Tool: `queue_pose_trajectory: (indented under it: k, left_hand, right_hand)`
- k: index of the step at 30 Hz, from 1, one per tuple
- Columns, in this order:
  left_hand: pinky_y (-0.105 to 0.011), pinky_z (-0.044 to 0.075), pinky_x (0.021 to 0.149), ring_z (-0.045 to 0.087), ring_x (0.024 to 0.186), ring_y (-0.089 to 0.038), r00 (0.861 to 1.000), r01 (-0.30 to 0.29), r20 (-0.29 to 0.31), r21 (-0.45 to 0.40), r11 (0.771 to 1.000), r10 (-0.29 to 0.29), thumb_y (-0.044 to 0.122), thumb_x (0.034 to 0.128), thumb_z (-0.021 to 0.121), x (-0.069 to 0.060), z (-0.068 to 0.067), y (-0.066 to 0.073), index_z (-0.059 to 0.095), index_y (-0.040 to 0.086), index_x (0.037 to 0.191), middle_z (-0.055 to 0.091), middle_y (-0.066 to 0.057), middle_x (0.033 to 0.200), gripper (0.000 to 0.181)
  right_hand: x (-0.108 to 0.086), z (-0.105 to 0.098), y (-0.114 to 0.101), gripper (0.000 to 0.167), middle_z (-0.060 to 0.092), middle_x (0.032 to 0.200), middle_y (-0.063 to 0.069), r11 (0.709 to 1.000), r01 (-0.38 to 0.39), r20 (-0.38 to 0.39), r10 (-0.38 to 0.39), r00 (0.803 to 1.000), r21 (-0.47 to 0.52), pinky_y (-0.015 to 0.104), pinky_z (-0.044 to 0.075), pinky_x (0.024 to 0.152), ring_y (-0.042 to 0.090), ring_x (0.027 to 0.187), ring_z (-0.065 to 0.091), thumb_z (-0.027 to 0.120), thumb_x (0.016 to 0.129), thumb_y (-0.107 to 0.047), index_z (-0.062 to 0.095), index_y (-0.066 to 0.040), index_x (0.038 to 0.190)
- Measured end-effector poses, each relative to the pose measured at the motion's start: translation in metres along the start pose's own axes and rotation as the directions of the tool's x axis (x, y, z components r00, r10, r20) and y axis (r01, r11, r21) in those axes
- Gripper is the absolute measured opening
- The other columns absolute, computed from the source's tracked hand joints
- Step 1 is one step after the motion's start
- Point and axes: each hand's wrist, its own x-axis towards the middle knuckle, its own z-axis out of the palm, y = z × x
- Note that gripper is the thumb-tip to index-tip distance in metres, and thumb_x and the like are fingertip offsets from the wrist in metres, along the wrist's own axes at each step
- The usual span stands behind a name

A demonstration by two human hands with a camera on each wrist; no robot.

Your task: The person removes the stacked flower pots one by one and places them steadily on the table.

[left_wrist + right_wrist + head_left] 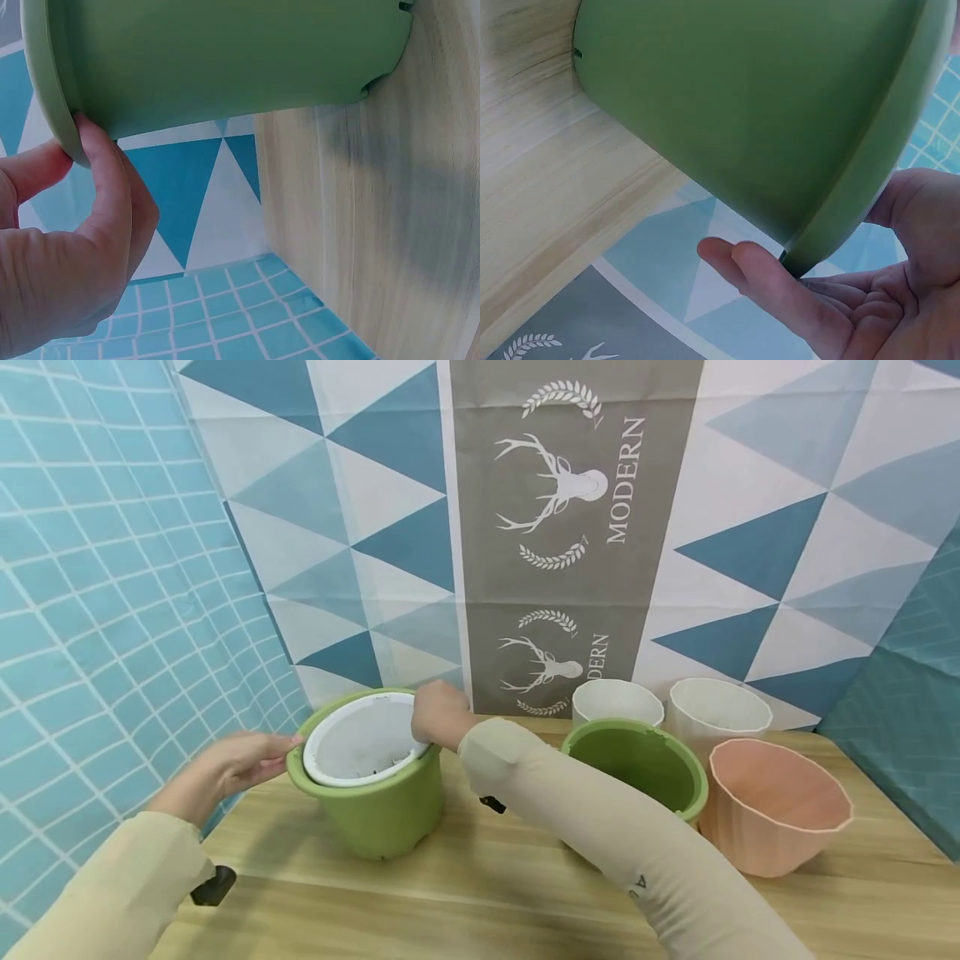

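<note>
A green flowerpot (382,822) stands on the left of the wooden table, with a white flowerpot (358,735) nested inside it. On the near left, my left hand (243,762) pinches the green rim between thumb and fingers, as the left wrist view shows at the lip (49,90). My right hand (441,714) grips the far right side of the rim. In the right wrist view, its fingers (776,289) lie under the green lip while the thumb goes over it. Whether that thumb also touches the white pot is hidden.
Right of my right forearm stand a second green flowerpot (637,756), partly covered by the sleeve, a pink flowerpot (776,810) and two white flowerpots, one at the back (618,703) and one beside it (716,710). Patterned cloth (555,527) hangs behind the table (450,902).
</note>
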Motion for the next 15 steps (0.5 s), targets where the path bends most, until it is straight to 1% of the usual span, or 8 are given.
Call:
queue_pose_trajectory:
  k: [1, 3, 5, 8, 11, 13, 15]
  left_hand:
    - [-0.013, 0.061, 0.077, 0.067, 0.076, -0.003, 1.0, 0.004, 0.001, -0.015, 1.0, -0.004, 0.012, 0.0952, 0.059, 0.0, 0.0, 0.0, 0.064, 0.01, 0.087, 0.063, 0.002, 0.086, 0.01]
    - [-0.013, 0.061, 0.076, 0.067, 0.075, -0.004, 1.0, 0.01, 0.001, -0.041, 0.999, -0.01, 0.011, 0.0951, 0.058, -0.001, 0.002, -0.001, 0.06, 0.005, 0.092, 0.062, 0.0, 0.086, 0.007]
    - [-0.013, 0.061, 0.075, 0.067, 0.074, -0.005, 1.0, 0.011, -0.008, -0.055, 0.998, -0.012, 0.011, 0.0952, 0.058, -0.001, 0.003, -0.002, 0.056, 0.0, 0.099, 0.062, 0.0, 0.085, 0.011]
    - [-0.013, 0.061, 0.075, 0.066, 0.074, -0.005, 1.0, 0.005, -0.006, -0.086, 0.996, -0.005, 0.01, 0.0957, 0.057, -0.001, 0.005, -0.002, 0.046, -0.005, 0.109, 0.06, -0.001, 0.085, 0.023]
    - [-0.012, 0.06, 0.075, 0.064, 0.075, -0.005, 1.0, 0.001, -0.007, -0.084, 0.996, -0.002, 0.011, 0.0964, 0.056, 0.0, 0.005, -0.001, 0.043, -0.005, 0.112, 0.059, 0.0, 0.087, 0.026]
    - [-0.012, 0.06, 0.076, 0.065, 0.075, -0.005, 1.0, -0.002, -0.01, -0.089, 0.996, 0.001, 0.011, 0.0961, 0.057, 0.0, 0.004, 0.001, 0.042, -0.004, 0.113, 0.058, 0.0, 0.087, 0.027]
    - [-0.012, 0.06, 0.076, 0.064, 0.076, -0.005, 1.0, -0.006, -0.019, -0.089, 0.996, 0.004, 0.011, 0.0956, 0.058, -0.001, 0.003, 0.001, 0.041, -0.004, 0.114, 0.058, 0.0, 0.088, 0.029]
  right_hand:
    - [0.0, -0.002, 0.001, 0.016, 0.061, 0.084, -0.001, 1.0, 0.007, 0.016, -0.007, 1.0, 0.0, 0.018, 0.033, 0.036, 0.01, 0.058, 0.044, 0.054, 0.092, -0.021, 0.062, -0.015, 0.08]
    - [0.0, -0.003, 0.004, 0.015, 0.059, 0.084, 0.0, 0.999, 0.033, 0.031, -0.033, 0.999, 0.004, 0.018, 0.033, 0.037, 0.01, 0.06, 0.044, 0.053, 0.091, -0.02, 0.061, -0.014, 0.079]
    - [0.001, -0.005, 0.009, 0.013, 0.06, 0.083, 0.002, 0.997, 0.056, 0.044, -0.058, 0.997, 0.059, 0.017, 0.037, 0.037, 0.011, 0.058, 0.047, 0.053, 0.09, -0.015, 0.061, -0.011, 0.08]
    - [0.002, -0.006, 0.016, 0.013, 0.064, 0.08, 0.005, 0.987, 0.067, 0.066, -0.078, 0.995, 0.147, 0.017, 0.044, 0.036, 0.011, 0.049, 0.052, 0.052, 0.089, -0.01, 0.062, -0.007, 0.081]
    - [0.004, -0.006, 0.021, 0.012, 0.065, 0.074, 0.009, 0.972, 0.06, 0.085, -0.081, 0.993, 0.229, 0.018, 0.048, 0.034, 0.012, 0.039, 0.053, 0.052, 0.087, -0.007, 0.063, -0.003, 0.083]
    - [0.006, -0.005, 0.022, 0.012, 0.062, 0.068, 0.008, 0.96, 0.059, 0.085, -0.085, 0.993, 0.273, 0.018, 0.047, 0.033, 0.012, 0.037, 0.052, 0.052, 0.086, -0.004, 0.063, -0.001, 0.084]
    - [0.007, -0.005, 0.023, 0.01, 0.057, 0.062, 0.007, 0.95, 0.063, 0.082, -0.092, 0.992, 0.306, 0.017, 0.046, 0.033, 0.013, 0.039, 0.053, 0.052, 0.085, -0.001, 0.061, -0.001, 0.081]
